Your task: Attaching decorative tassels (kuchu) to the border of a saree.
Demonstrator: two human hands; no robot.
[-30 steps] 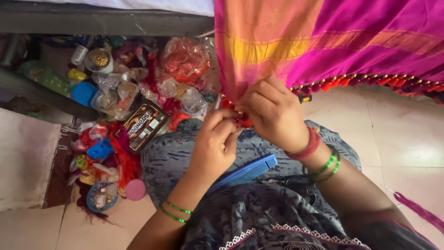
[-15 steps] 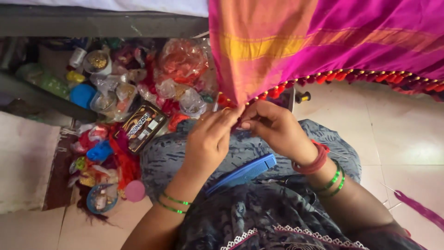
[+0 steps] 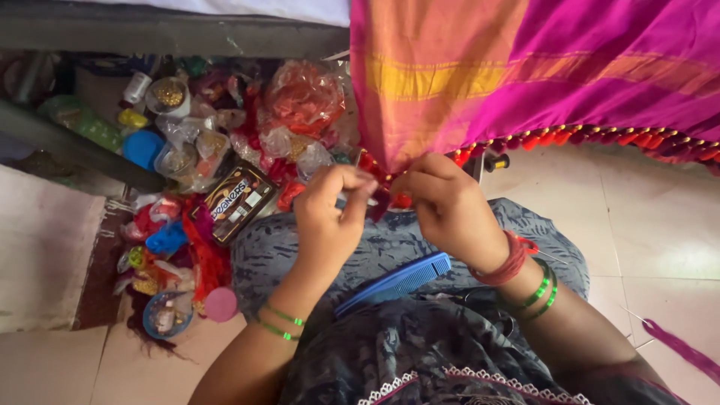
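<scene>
Your left hand (image 3: 330,217) and your right hand (image 3: 448,206) meet fingertip to fingertip just under the corner of the hanging pink and orange cloth (image 3: 525,75); both are pinched narrow, thumb against forefinger, on the small red tassel (image 3: 382,196) that sits between them at the cloth's lower edge; whether a needle or thread runs through the pinch you cannot tell, since the fingers hide it; along the same hem, off to the right of your right hand, a row of red tassels (image 3: 600,137) hangs already fixed to the border; a coil of red thread (image 3: 511,261) wraps your right wrist, with green bangles (image 3: 541,291) just below it on the forearm, and thinner green bangles (image 3: 279,321) ring your left wrist; between the two forearms, lying on your lap over the grey patterned dress, is a blue comb (image 3: 396,283), tilted with its teeth toward your right arm; out beyond your left hand the floor holds a heap of clear bags of beads and trimmings (image 3: 225,142), a dark flat box (image 3: 238,201) nearest your knuckles, red thread scraps (image 3: 201,251) below it, a blue lid (image 3: 142,148) farther off, and a small pink cap (image 3: 220,304) near your left elbow; a loose pink strand (image 3: 679,346) lies on the pale tiles well out past your right elbow
</scene>
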